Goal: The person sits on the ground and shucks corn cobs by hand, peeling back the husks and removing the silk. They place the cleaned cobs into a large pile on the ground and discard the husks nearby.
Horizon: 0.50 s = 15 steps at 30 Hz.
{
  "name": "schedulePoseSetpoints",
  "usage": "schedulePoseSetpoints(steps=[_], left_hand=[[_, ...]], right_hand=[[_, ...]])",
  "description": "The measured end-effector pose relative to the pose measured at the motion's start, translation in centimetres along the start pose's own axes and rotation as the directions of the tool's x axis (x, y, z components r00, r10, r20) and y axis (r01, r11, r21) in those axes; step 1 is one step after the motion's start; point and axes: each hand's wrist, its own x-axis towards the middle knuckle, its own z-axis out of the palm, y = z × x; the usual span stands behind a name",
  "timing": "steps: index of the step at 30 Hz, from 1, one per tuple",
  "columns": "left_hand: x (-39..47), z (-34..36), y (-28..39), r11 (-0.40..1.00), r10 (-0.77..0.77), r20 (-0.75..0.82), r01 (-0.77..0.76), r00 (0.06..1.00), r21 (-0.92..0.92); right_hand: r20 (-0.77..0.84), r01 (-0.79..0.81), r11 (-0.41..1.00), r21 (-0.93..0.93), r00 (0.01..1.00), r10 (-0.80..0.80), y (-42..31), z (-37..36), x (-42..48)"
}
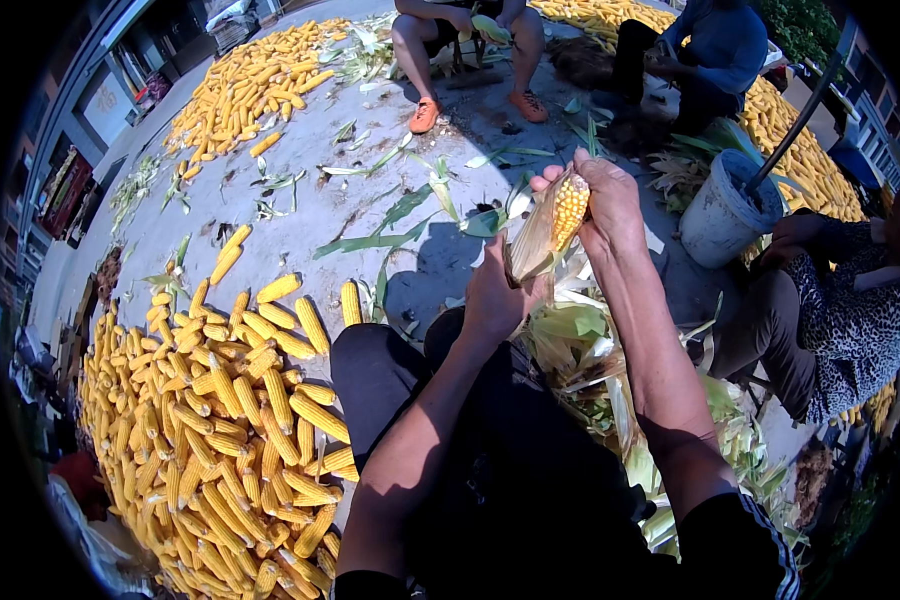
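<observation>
An ear of corn (570, 206), partly bare, is held up in front of my knees. Its yellow kernels show on the right side, while pale husk (532, 244) still wraps the left side. My left hand (499, 292) grips the ear's lower end through the husk. Near the tip, my right hand (611, 196) is closed around the ear's upper part; some of its fingers are hidden behind the corn. Below my right forearm lies a heap of stripped husks (570, 330). A large pile of husked corn ears (225, 435) spreads on the ground to my left.
A white bucket (720, 217) with a dark pole leaning in it stands at right. Beside it sits a person in a patterned top (859, 330). Two more people sit ahead, one wearing orange shoes (424, 116). Another corn pile (247, 90) lies far left, and loose leaves (405, 210) litter the concrete.
</observation>
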Motion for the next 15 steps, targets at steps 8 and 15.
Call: schedulePoseSetpoints(steps=[8, 15], left_hand=[[0.0, -0.8, -1.4, 0.787, 0.09, -0.024, -0.086, 0.996, -0.611], [0.3, -3.0, 1.9, 0.852, 0.121, -0.239, -0.225, 0.963, -0.472]], right_hand=[[-0.127, -0.017, 0.968, 0.249, 0.991, 0.05, 5.1, 1.2, 0.4], [-0.277, 0.019, 0.977, 0.214, 0.96, 0.042, 8.9, 2.9, 0.9]])
